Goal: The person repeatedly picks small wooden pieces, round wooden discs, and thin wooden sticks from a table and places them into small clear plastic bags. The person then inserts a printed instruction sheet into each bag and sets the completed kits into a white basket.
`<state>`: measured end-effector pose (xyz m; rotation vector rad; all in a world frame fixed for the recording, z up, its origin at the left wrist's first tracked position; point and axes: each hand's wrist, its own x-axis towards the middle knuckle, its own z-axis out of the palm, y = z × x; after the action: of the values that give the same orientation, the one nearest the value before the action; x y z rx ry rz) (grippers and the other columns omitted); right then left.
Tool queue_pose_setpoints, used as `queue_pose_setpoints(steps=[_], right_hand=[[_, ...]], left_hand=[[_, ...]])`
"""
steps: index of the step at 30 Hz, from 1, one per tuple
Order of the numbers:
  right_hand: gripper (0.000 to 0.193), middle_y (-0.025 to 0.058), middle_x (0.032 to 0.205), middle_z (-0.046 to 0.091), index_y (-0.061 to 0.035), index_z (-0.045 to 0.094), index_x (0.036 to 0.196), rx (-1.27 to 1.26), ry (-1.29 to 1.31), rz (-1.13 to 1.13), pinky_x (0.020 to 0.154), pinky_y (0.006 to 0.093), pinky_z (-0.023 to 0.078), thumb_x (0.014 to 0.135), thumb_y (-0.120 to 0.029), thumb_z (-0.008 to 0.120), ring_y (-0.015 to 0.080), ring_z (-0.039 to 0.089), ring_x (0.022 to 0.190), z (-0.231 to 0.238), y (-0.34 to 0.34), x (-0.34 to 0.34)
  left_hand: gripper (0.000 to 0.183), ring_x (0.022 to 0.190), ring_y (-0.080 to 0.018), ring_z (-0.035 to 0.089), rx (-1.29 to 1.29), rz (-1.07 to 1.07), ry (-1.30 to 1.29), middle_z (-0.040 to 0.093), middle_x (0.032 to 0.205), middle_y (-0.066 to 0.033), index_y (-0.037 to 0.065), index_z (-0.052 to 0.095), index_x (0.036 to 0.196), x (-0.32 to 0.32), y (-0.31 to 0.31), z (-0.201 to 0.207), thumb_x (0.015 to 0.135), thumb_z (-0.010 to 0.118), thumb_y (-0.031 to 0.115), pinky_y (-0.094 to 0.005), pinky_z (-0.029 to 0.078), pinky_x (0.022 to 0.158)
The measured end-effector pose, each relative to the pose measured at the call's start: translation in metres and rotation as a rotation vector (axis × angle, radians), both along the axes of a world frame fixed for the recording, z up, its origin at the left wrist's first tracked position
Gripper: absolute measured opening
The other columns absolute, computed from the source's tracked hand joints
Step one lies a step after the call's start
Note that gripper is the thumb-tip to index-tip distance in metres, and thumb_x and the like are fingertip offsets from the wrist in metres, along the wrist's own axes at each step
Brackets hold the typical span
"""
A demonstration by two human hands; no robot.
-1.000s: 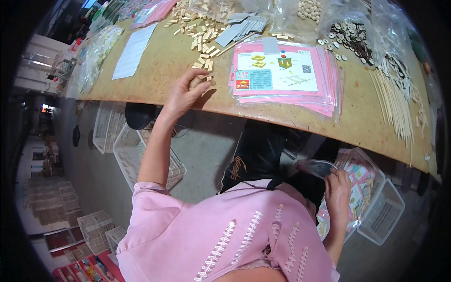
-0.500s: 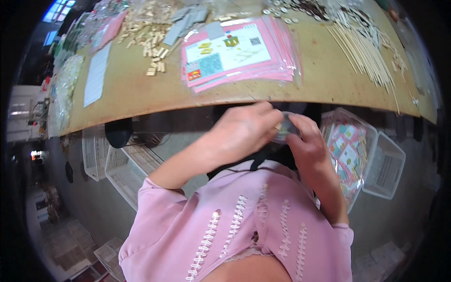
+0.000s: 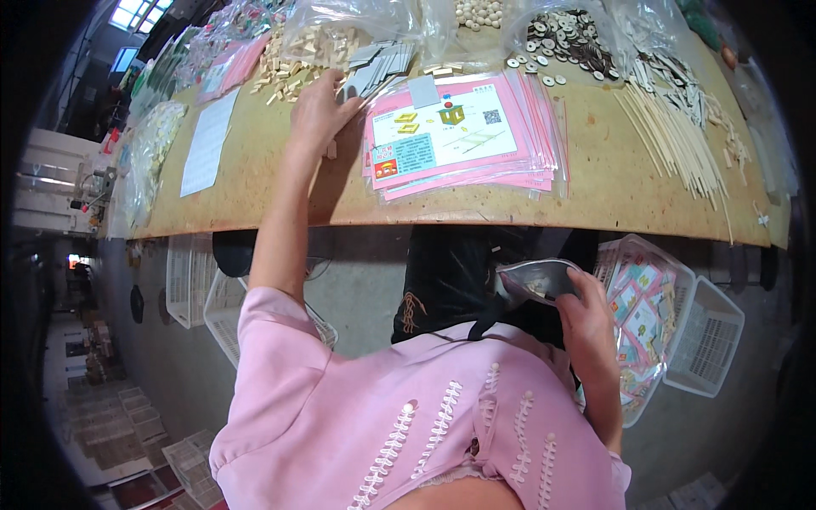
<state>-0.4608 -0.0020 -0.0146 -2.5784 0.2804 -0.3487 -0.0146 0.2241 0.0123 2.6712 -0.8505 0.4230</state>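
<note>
My left hand [image 3: 320,112] is stretched out over the table, its thumb spread from the fingers. Its fingertips reach the edge of a heap of small pale wooden blocks [image 3: 280,64], beside a stack of flat grey pieces [image 3: 380,68]. I see nothing held in it. Over my lap, my right hand [image 3: 586,319] pinches the rim of a clear plastic bag [image 3: 520,274]. The bag's mouth gapes, and small pale pieces show inside, too small to name. Near my left hand lies a pile of pink-edged printed packets [image 3: 450,132].
Round white discs [image 3: 544,76], dark discs [image 3: 569,38] and thin wooden sticks [image 3: 671,140] lie at the table's right. A white paper strip [image 3: 210,144] is at the left. Below right stands a crate [image 3: 676,340] of filled packets; an open crate [image 3: 223,319] stands below left.
My left hand has left the bag and moved forward and left to the wooden blocks. My right hand still holds the bag, now with its mouth open. The view has shifted slightly.
</note>
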Motion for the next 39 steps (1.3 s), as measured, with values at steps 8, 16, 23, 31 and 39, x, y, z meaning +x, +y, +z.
queue_pose_setpoints(steps=[8,16,23,31,39], right_hand=[[0.013,0.0256,0.125,0.061,0.0062,0.063,0.091,0.007,0.021,-0.026,0.099,0.0453,0.051,0.078,0.005,0.066,0.0424,0.058,0.119,0.000,0.002,0.003],[0.010,0.0255,0.126,0.061,0.0060,0.063,0.088,-0.005,0.047,0.009,0.100,0.0469,0.049,0.078,0.002,0.064,0.0425,0.057,0.121,0.003,0.004,0.011],[0.013,0.0226,0.123,0.062,0.0042,0.064,0.089,-0.018,0.029,-0.017,0.097,0.0458,0.051,0.078,0.006,0.071,0.0423,0.059,0.118,0.000,0.003,0.007],[0.016,0.0254,0.125,0.060,0.0065,0.064,0.097,0.038,0.049,-0.051,0.101,0.0463,0.048,0.082,0.001,0.063,0.0420,0.058,0.119,-0.015,-0.002,0.000],[0.013,0.0238,0.126,0.060,0.0043,0.064,0.093,0.007,0.030,-0.011,0.100,0.0461,0.049,0.081,0.001,0.064,0.0417,0.058,0.120,-0.009,-0.001,0.003]], left_hand=[[0.048,0.089,-0.0271,0.074,-0.034,-0.013,0.212,0.075,0.103,-0.0156,0.005,0.064,0.122,0.034,-0.004,-0.004,0.082,0.076,0.027,-0.0382,0.057,0.081],[0.056,0.088,-0.0296,0.073,-0.024,-0.045,0.130,0.075,0.099,-0.0172,0.004,0.064,0.121,0.040,-0.039,0.000,0.078,0.080,0.035,-0.0391,0.056,0.079],[0.061,0.098,-0.0331,0.071,0.085,-0.028,0.258,0.074,0.103,-0.0183,0.005,0.066,0.118,0.064,-0.037,0.001,0.069,0.082,0.038,-0.0410,0.055,0.088],[0.064,0.091,-0.0186,0.069,-0.238,-0.042,0.596,0.072,0.105,-0.0140,0.002,0.061,0.125,0.059,-0.023,0.004,0.074,0.083,0.032,-0.0314,0.054,0.079],[0.064,0.080,-0.0093,0.057,-0.453,-0.178,0.902,0.066,0.104,-0.0061,0.003,0.058,0.132,0.052,0.004,0.012,0.079,0.082,0.028,-0.0240,0.045,0.064]])
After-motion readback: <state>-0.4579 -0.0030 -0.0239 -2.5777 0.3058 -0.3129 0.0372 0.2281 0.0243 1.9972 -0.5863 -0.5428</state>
